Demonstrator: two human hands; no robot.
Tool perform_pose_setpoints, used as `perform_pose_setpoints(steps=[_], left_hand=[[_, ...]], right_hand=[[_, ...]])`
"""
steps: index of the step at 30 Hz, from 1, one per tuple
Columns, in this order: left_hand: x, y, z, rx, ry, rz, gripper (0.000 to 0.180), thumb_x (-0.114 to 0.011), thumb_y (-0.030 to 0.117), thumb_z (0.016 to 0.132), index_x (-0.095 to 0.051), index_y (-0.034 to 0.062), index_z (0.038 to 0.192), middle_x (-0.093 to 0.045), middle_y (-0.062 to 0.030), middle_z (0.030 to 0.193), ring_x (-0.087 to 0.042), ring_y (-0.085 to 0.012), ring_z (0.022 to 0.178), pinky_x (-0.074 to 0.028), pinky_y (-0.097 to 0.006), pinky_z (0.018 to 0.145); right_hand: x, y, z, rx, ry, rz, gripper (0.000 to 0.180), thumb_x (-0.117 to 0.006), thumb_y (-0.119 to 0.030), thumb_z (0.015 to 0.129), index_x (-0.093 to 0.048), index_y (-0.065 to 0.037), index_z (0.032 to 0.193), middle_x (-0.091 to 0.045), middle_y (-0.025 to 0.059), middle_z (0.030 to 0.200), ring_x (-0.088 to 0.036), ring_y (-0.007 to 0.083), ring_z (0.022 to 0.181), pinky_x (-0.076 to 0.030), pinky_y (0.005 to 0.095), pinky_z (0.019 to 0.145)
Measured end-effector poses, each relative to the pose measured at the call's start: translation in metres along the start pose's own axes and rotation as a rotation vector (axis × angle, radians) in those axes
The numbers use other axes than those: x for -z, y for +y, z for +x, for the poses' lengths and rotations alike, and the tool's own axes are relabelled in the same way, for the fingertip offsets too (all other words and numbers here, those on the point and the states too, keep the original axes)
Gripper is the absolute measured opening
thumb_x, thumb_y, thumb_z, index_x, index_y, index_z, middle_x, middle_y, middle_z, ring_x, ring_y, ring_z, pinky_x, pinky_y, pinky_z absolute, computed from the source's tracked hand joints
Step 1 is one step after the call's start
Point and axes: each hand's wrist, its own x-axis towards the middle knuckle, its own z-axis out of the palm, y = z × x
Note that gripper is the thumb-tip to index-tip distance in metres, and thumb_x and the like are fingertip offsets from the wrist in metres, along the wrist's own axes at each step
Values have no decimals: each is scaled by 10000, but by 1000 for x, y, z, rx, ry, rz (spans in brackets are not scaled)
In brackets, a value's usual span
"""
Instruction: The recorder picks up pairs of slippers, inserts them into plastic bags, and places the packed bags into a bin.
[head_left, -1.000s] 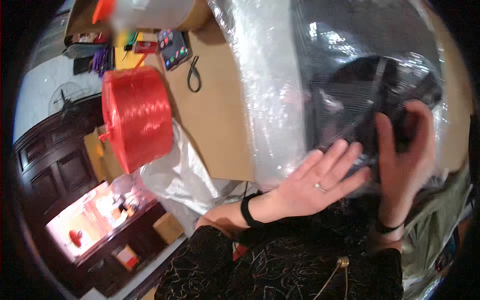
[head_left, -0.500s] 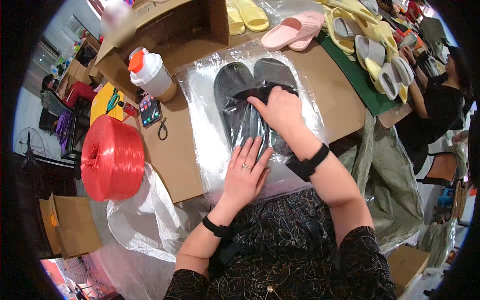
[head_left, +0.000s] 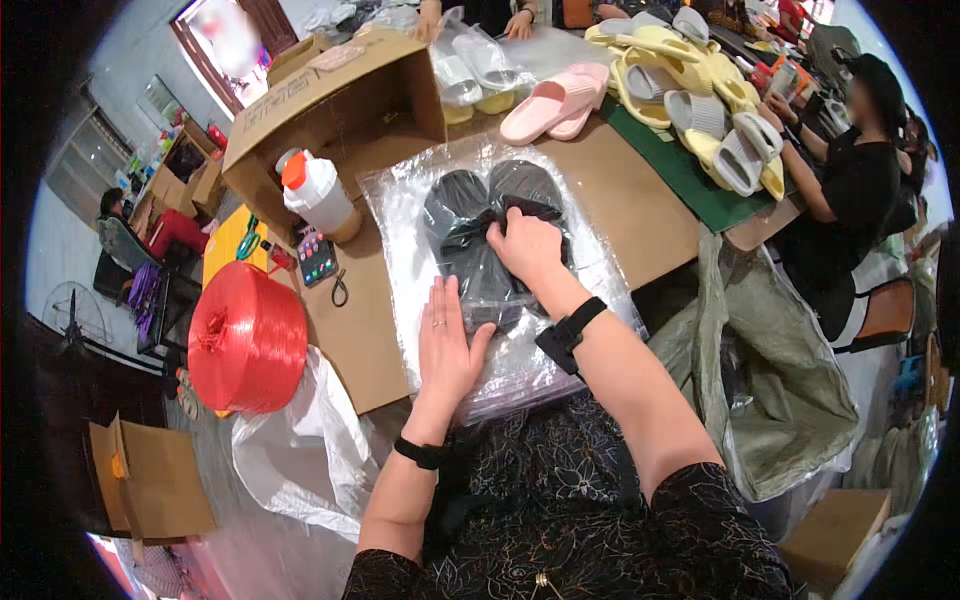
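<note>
A pair of black slippers (head_left: 457,203) lies side by side inside a clear plastic bag (head_left: 484,312), on a stack of flat transparent bags (head_left: 400,200). My right hand (head_left: 528,248) is closed on the bag's film, gathered into creases between the two slippers. To its lower left, my left hand (head_left: 447,352) lies flat with fingers stretched and thumb apart, at the lower left edge of the bagged pair. It grips nothing. The slippers' lower ends are partly hidden by creased film and my right wrist.
A cardboard box (head_left: 335,100) stands open at the back left, beside a white bottle (head_left: 322,195), a phone (head_left: 317,258) and a red twine roll (head_left: 247,338). Pink slippers (head_left: 555,103) and piled yellow-grey slippers (head_left: 690,100) lie back right. A co-worker (head_left: 850,190) sits at the right.
The film over the slippers is now pulled tighter and bunched under my right hand. My left hand has slid off the slippers to their lower left edge. The whole view has shifted slightly.
</note>
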Motion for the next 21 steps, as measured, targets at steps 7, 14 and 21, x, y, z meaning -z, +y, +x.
perform_pose_setpoints(steps=[7,14,21], left_hand=[[-5,-4,1,13,-24,48,866,-557,504,949,-227,-62,1515,-338,-330,1504,-334,-459,1402,-254,-519,1156],[-27,-4,1,116,-30,10,860,-698,272,850,-259,-98,1491,-350,-307,1511,-335,-459,1391,-242,-472,1174],[-7,6,0,101,-21,23,817,-665,282,886,-262,-64,1507,-353,-294,1517,-315,-440,1412,-229,-486,1178]], right_hand=[[3,1,7,-2,-46,26,324,-574,-345,893,-662,-41,825,-700,182,739,-708,349,725,-563,456,679],[40,50,-15,-164,93,151,313,-548,-302,871,-688,-35,786,-679,235,740,-688,403,723,-548,518,697],[129,174,-95,-373,601,773,223,-544,-188,947,-678,-31,864,-639,78,755,-585,190,656,-479,354,615]])
